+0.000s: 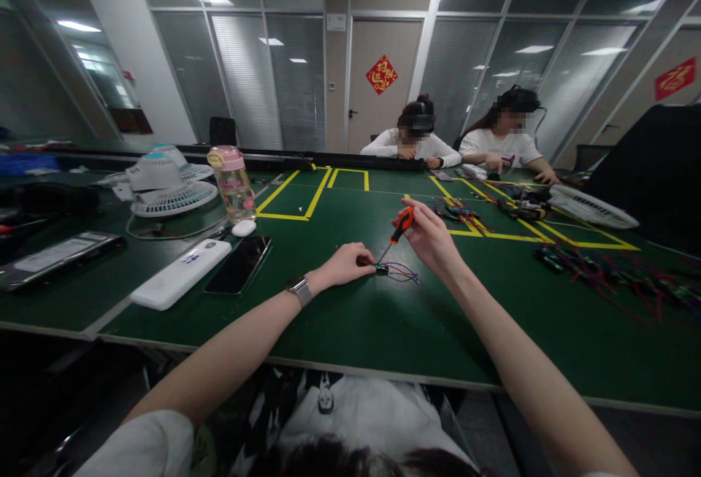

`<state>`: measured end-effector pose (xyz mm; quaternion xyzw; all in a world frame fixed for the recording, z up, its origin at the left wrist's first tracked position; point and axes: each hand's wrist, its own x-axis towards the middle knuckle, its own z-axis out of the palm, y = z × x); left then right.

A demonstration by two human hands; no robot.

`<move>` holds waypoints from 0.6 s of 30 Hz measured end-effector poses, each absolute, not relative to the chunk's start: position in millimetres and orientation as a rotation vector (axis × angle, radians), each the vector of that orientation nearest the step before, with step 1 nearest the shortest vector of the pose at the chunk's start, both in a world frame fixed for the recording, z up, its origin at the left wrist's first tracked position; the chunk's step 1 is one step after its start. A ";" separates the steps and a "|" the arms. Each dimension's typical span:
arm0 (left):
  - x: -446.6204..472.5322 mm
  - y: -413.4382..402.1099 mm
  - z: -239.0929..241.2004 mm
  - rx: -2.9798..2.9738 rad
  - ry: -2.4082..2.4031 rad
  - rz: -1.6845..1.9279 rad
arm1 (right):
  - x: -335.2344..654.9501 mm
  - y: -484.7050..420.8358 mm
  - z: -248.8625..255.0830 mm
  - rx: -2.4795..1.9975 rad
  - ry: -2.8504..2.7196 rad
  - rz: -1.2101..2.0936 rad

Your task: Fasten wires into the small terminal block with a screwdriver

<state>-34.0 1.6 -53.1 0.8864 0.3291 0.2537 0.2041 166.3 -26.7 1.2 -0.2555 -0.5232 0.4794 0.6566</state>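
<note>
My left hand (346,264) rests on the green table (383,316), fingers pinched on a small electronic part (379,268) with red and blue wires (404,273) trailing to the right. A silver watch sits on that wrist. My right hand (432,236) is raised just right of it, closed around a small screwdriver (401,226) with an orange and black handle. The screwdriver slants down and left, its thin tip reaching the part under my left fingers.
A black phone (239,264), a white power bank (180,273), a pink-capped bottle (232,183) and a white desk fan (169,186) lie at the left. Piles of wired parts (607,269) sit at the right. Two people with headsets (454,142) work at the far side.
</note>
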 end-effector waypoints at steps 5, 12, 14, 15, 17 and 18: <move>-34.0 1.0 -52.7 2.474 0.924 0.719 | 165.1 -27.3 1.0 -0.542 -1.165 1.083; -34.0 2.4 -53.9 2.469 0.906 0.726 | 164.1 -25.2 -2.1 -0.579 -1.187 1.019; -34.2 2.8 -54.2 2.469 0.901 0.728 | 165.1 -24.7 -2.0 -0.593 -1.189 1.022; -34.3 2.9 -54.2 2.469 0.898 0.726 | 165.5 -24.7 -1.5 -0.593 -1.185 1.031; -34.5 2.9 -54.2 2.466 0.896 0.724 | 166.1 -25.5 0.0 -0.579 -1.177 1.063; -34.6 3.0 -54.3 2.465 0.895 0.722 | 166.1 -26.1 1.0 -0.565 -1.173 1.082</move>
